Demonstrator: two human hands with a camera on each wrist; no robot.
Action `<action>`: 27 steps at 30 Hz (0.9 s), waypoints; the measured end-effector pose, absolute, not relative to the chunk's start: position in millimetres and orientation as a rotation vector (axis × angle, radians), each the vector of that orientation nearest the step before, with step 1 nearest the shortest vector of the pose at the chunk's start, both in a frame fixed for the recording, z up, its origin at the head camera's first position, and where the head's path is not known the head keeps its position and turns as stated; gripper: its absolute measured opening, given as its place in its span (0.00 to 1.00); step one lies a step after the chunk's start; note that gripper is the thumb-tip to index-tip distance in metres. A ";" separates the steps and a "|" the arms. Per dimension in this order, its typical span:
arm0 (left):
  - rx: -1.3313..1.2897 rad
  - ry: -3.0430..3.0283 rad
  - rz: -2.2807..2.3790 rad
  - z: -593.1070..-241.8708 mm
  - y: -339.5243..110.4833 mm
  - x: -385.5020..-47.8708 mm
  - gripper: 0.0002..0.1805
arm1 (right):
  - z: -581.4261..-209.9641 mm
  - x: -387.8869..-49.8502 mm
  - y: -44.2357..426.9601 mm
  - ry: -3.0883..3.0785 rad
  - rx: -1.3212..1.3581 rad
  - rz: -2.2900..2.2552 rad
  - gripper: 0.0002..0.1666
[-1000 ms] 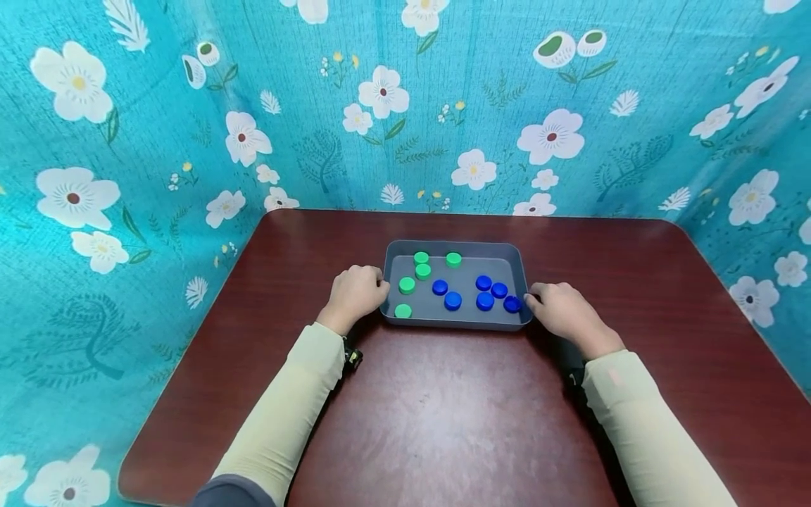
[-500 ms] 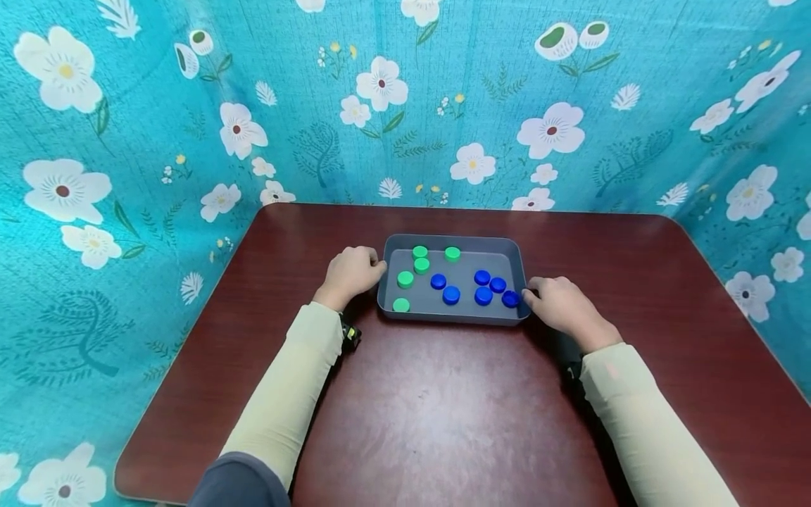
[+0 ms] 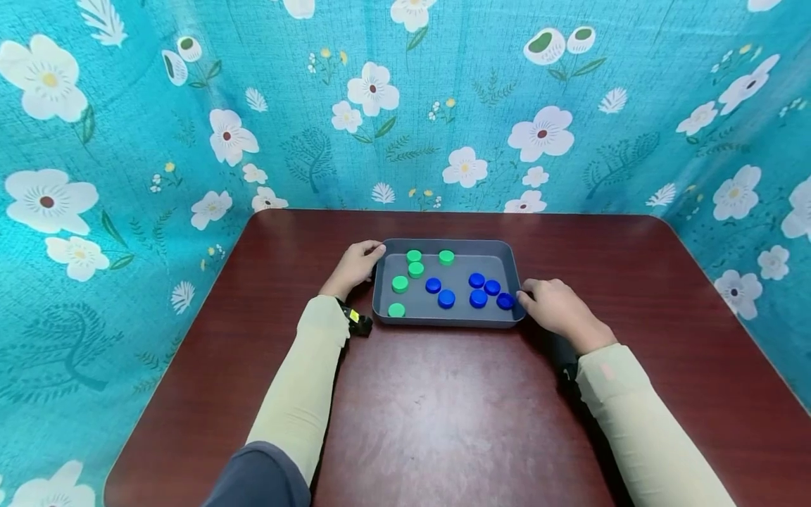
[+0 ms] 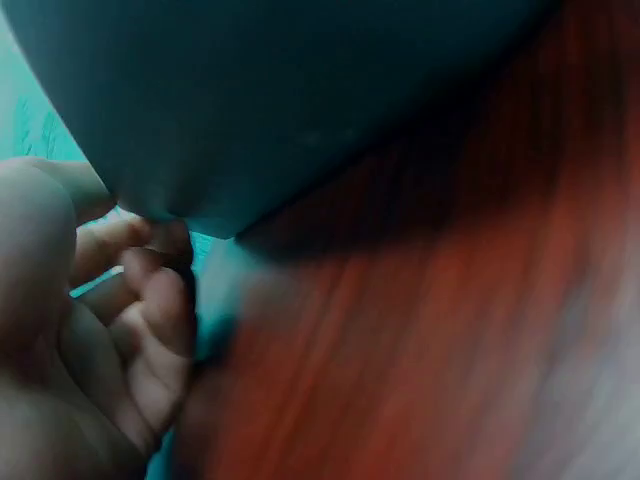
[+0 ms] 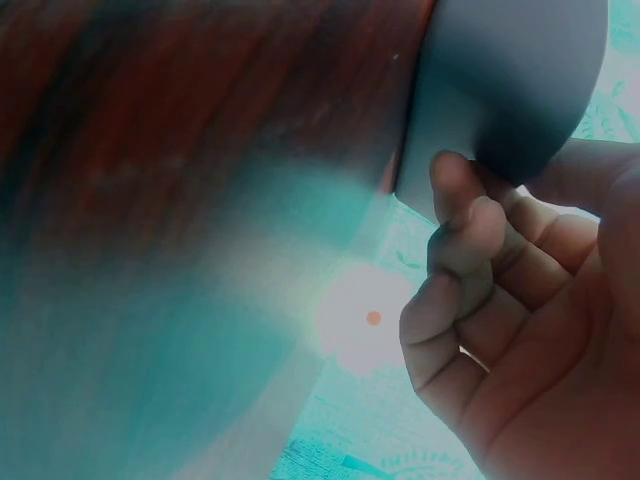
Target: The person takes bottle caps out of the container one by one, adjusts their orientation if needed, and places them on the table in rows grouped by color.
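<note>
A dark grey rectangular tray [image 3: 461, 270] holds several green bottle caps [image 3: 400, 284] in its left part and several blue bottle caps [image 3: 446, 299] toward the right. My left hand [image 3: 356, 267] grips the tray's left side near the far corner; in the left wrist view its fingers [image 4: 160, 300] curl beneath the tray's edge [image 4: 250, 110]. On the opposite side, my right hand [image 3: 557, 310] pinches the right wall near the front corner. The right wrist view has curled fingers [image 5: 470, 235] against the tray's wall [image 5: 510, 80].
A glossy red-brown table [image 3: 443, 401] lies under the tray. Behind and to the left hangs a turquoise floral curtain [image 3: 431, 127]. A small black device [image 3: 357, 322] sits at my left wrist.
My left hand has shifted toward the tray's far left corner and turned, its thumb side now at the rim. The right hand keeps its hold, and the caps stay in place.
</note>
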State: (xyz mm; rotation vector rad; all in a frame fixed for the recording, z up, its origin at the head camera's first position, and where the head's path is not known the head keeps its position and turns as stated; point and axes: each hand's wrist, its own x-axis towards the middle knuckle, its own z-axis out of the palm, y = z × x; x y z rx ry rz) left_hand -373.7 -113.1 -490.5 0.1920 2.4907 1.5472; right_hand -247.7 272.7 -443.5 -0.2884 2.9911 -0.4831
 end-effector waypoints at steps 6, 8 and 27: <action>0.147 2.474 1.652 -495.3 -116.0 -375.7 0.29 | -443.2 -249.5 269.1 2.984 -0.267 -0.492 0.15; 0.136 2.483 1.643 -496.8 -115.3 -374.1 0.29 | -444.1 -248.6 269.6 2.975 -0.264 -0.489 0.16; 0.104 2.566 1.623 -498.2 -106.7 -369.8 0.25 | -427.4 -243.8 257.8 3.158 -0.204 -0.473 0.16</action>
